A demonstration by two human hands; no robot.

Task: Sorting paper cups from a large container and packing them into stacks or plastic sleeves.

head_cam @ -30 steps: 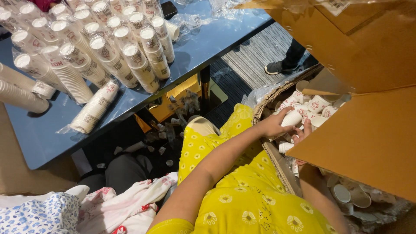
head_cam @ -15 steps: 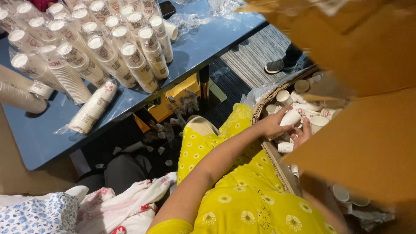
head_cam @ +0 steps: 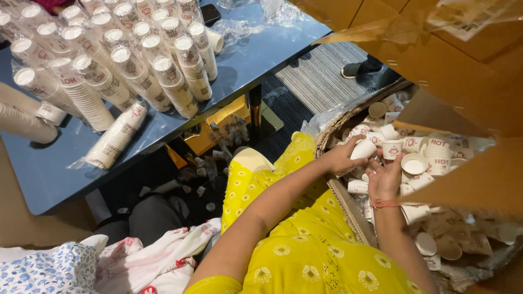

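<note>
Left hand (head_cam: 339, 158): fingers curled around a small white paper cup (head_cam: 364, 149), held on its side, mouth away from the wrist. Right hand (head_cam: 384, 177): fingers spread and raised, tips just below a second cup (head_cam: 391, 149) with a red print, standing upright; whether they touch it cannot be told. A red thread circles the right wrist. The two hands sit close together, the held cup between them.

Around the fingers: a cardboard box (head_cam: 343, 204) full of loose cups (head_cam: 436, 158), some upright, some tipped, some nested, with clear plastic wrap at the rim. Box flaps (head_cam: 463, 76) hang above and to the right of the hands, hiding part of the pile.

Below the hands: forearms over a yellow flowered garment (head_cam: 305, 256).

Well left of the fingers: a blue desk (head_cam: 49, 179) carrying tall stacks of cups (head_cam: 163, 71) lying in rows, one sleeve of cups (head_cam: 111, 142) in plastic near the desk edge. Under the desk, scattered small cups on the floor. Far lower left, floral cloth (head_cam: 109, 267).
</note>
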